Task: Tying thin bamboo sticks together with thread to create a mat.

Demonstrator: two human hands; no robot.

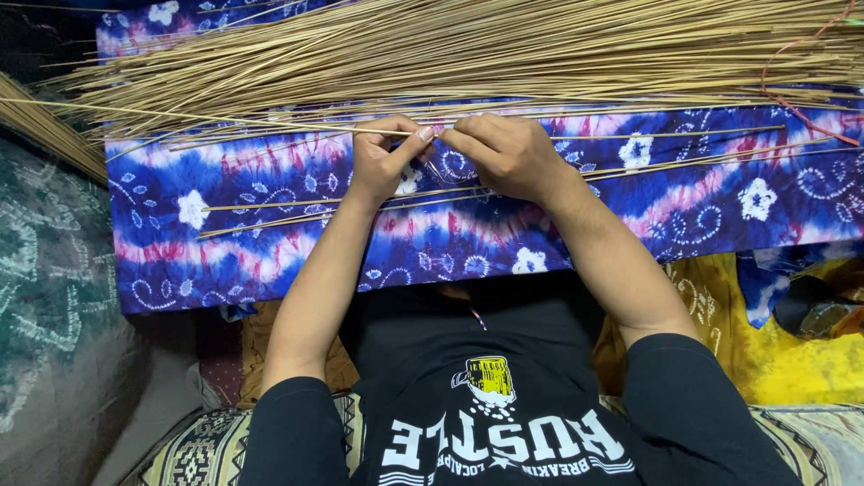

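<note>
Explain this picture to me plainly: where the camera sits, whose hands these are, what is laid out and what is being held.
The camera sits on a person's head and looks down over their chest and arms. Both hands belong to that person. The left hand and right hand meet fingertip to fingertip, pinching one thin stick that lies across the blue, pink and white patterned cloth. Behind the hands lies a big heap of the same pale sticks; a few loose ones rest on the cloth nearer the person. A yellow cloth shows at lower right.
</note>
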